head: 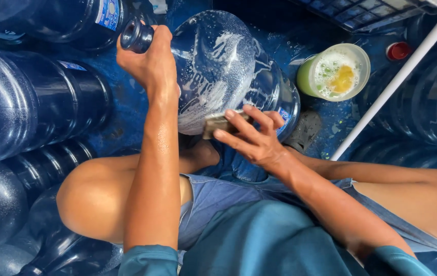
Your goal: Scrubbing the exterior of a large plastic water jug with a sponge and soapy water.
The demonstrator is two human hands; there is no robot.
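A: Room to move?
B: Tight. Blue wet floor (pixel 126 110) mostly taken. Stacked blue jugs (pixel 29 102) lie along the left edge, more jugs (pixel 433 107) on the right, a white pipe (pixel 397 76) cuts diagonally across the right side. Only bare strip is around the knees.

A: Main item?
B: Big blue water jug (pixel 228 66), on its side at top centre, soapy streaks all over, neck pointing up-left. Small blue-white label (pixel 284 115) near its base end; another rectangular label (pixel 108 13) on a jug at the top edge.

A: Hands?
B: Left hand (pixel 149 59) wrapped shut around the jug's neck (pixel 135 36). Right hand (pixel 251 135), fingers extended, presses a scrub pad (pixel 218 122) against the jug's lower side.

A: Containers?
B: Green-tinted tub (pixel 333 71) right of the jug, holding foam and a yellow sponge (pixel 343 77). Red cap (pixel 398 50) just beyond, near the pipe.
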